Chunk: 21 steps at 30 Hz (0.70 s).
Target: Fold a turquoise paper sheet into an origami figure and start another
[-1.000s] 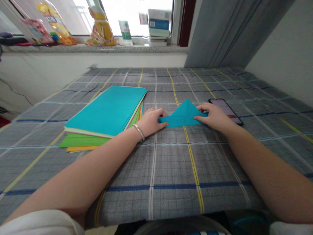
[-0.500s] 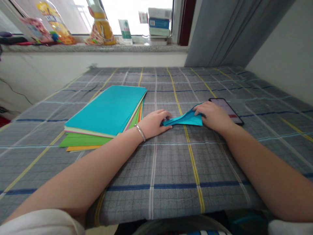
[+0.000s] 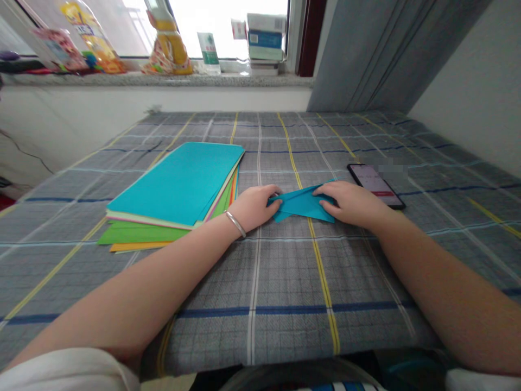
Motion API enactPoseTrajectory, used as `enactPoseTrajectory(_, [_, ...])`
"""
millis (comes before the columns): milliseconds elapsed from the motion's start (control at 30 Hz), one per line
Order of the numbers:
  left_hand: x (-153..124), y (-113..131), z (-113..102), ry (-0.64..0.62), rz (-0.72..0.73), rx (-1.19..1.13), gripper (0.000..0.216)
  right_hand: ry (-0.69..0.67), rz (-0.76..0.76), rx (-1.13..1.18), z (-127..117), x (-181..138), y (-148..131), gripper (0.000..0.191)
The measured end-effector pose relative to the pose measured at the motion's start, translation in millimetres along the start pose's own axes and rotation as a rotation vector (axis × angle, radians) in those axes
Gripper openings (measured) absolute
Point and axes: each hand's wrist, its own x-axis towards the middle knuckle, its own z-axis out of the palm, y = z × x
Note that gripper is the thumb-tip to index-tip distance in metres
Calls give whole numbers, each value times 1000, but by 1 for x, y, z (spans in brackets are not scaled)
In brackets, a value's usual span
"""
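A folded teal paper piece (image 3: 302,203) lies on the grey plaid cloth (image 3: 285,271) between my two hands. My left hand (image 3: 254,206), a silver bracelet on its wrist, pinches the paper's left end with curled fingers. My right hand (image 3: 352,202) rests over the paper's right side, fingers bent and pressing it down. Part of the paper is hidden under my right fingers.
A stack of coloured paper sheets (image 3: 179,190), teal on top, lies left of my hands. A black phone (image 3: 376,184) with its screen lit lies just right of my right hand. Bottles, bags and boxes (image 3: 264,41) crowd the window sill at the back.
The paper's upright triangular peak has been folded over toward me and now lies flat. My right hand moved from the paper's right tip onto its top; my left hand stayed at the left end.
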Motion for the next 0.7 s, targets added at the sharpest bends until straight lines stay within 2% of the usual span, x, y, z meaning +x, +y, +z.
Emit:
enactPoseTrajectory(233, [2, -2, -3, -20, -71, -109, 38, 34, -180, 28, 5, 0, -29, 42])
enactPoseTrajectory(400, [1, -1, -4, -101, -5, -216, 47, 67, -355, 63, 8, 1, -34, 22])
enactPoseTrajectory(567, [2, -6, -6, -214, -16, -307, 53, 60, -387, 4, 10, 1, -38, 18])
enactPoseTrajectory(700, [4, -10, -5, -203, 8, -289, 47, 53, -359, -90, 10, 0, -46, 19])
